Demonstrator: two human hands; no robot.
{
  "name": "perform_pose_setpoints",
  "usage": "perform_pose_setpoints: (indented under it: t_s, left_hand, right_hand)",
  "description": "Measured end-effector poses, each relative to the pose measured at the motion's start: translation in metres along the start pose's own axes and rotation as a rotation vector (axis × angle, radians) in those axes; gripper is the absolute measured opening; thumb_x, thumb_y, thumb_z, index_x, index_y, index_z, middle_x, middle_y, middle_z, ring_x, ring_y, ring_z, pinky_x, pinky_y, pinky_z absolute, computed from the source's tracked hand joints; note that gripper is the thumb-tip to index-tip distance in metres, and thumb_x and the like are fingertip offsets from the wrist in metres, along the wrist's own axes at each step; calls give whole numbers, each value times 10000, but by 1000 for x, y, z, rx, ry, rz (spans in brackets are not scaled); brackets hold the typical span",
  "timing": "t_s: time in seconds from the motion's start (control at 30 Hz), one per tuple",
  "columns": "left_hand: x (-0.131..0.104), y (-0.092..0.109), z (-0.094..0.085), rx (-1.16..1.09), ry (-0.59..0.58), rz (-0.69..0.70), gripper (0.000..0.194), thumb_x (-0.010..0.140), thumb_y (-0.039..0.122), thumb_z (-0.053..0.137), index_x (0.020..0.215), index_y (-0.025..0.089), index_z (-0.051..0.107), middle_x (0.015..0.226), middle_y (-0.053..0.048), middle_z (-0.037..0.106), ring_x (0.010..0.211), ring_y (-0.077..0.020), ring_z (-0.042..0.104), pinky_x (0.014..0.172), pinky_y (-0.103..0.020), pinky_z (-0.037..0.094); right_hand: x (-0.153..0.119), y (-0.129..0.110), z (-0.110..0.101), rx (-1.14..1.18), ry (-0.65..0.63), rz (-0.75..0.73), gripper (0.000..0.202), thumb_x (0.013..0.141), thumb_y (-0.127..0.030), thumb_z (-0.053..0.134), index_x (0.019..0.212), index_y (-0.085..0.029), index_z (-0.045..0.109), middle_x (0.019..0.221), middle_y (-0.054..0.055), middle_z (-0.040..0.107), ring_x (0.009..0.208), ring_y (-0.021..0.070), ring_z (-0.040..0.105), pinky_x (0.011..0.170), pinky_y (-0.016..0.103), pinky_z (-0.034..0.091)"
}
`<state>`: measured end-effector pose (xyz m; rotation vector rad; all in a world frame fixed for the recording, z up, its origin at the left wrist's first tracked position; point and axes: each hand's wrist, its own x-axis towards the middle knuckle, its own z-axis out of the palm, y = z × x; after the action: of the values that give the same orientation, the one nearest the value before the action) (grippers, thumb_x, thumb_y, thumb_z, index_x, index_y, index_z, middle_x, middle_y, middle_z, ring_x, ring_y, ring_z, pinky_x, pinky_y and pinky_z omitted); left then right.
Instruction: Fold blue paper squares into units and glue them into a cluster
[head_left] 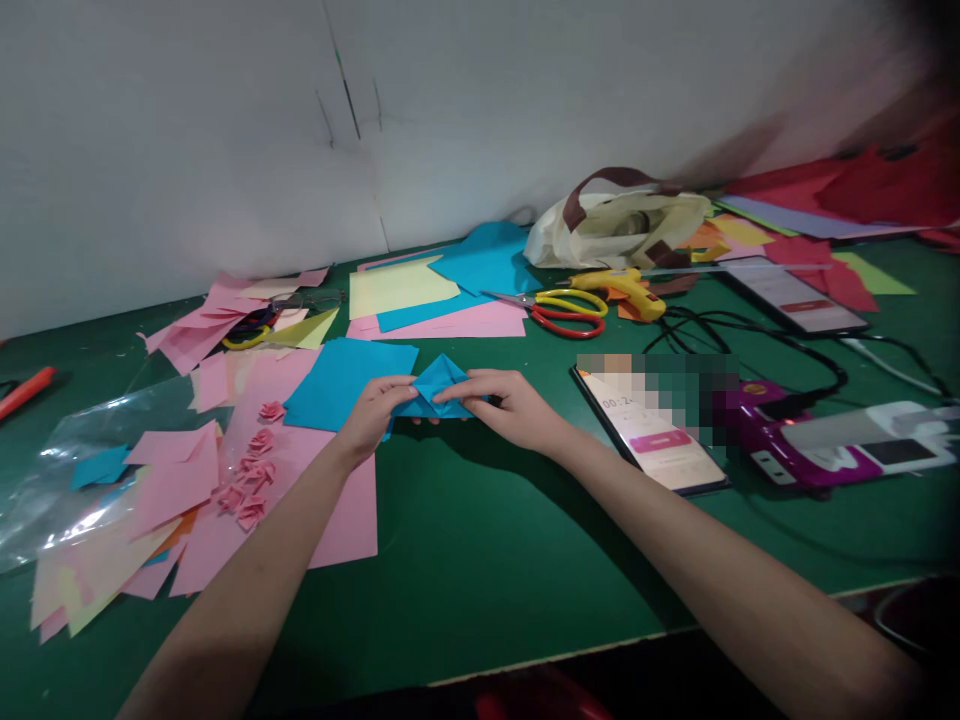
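The folded blue paper [442, 371] is over the green desk [450, 590]. The left hand [367, 415] has its fingers pinched shut on one side; the right hand [517, 407] pinches the other. Line up the edges, then press creases gently but firmly.

Phone: we find part of its screen [660, 430] pixelated.
Hands: some fingers are hidden from us beneath the blue paper [442, 385].
Bag: we can't identify what lies inside its opening [637, 222].
Desk: its left and right sides [465, 600] run out of our view.
Orange thing: the left edge cuts it off [28, 392].
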<state>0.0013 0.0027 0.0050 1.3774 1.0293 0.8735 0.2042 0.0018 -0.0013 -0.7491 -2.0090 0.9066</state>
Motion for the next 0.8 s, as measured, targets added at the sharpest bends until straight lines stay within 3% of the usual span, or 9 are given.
perform_pose_setpoints:
  t_s: [0.2,0.37,0.57,0.67,0.8]
  left_hand:
    - [-2,2,1,18,-13,12,302,768,430,569,754,159,700,655,-52,685,618,-169,631,513,-237,443]
    - [-4,3,3,82,-2,5,253,763,420,643,783,175,701,671,-31,690,613,-141,631,509,-211,434]
    - [-4,4,4,126,9,18,243,773,416,645,798,182,706,690,-27,696,642,-135,627,526,-204,437]
    - [-4,3,4,141,21,27,258,778,425,638,784,175,703,685,-33,699,623,-132,613,527,-210,436]
    - [-4,2,4,149,29,24,269,777,430,639,827,173,704,704,-42,708,635,-141,619,543,-218,447]
  right_hand:
    - [0,1,0,-14,3,-23,296,827,-121,441,922,-235,697,731,-2,578,608,94,496,555,223,375]
    - [0,-1,-1,-93,-14,-32,295,802,-105,457,928,-213,701,717,1,559,581,91,454,543,223,342]
    - [0,-8,-1,-20,41,35,225,859,-274,498,869,-173,698,753,26,603,654,118,516,580,241,371]
    - [0,-6,2,65,125,121,268,842,-299,540,1073,-192,624,783,16,618,658,118,525,603,246,395]
    - [1,-1,3,217,160,207,566,799,-277,594,1324,-211,395,719,-16,579,575,102,484,523,225,376]
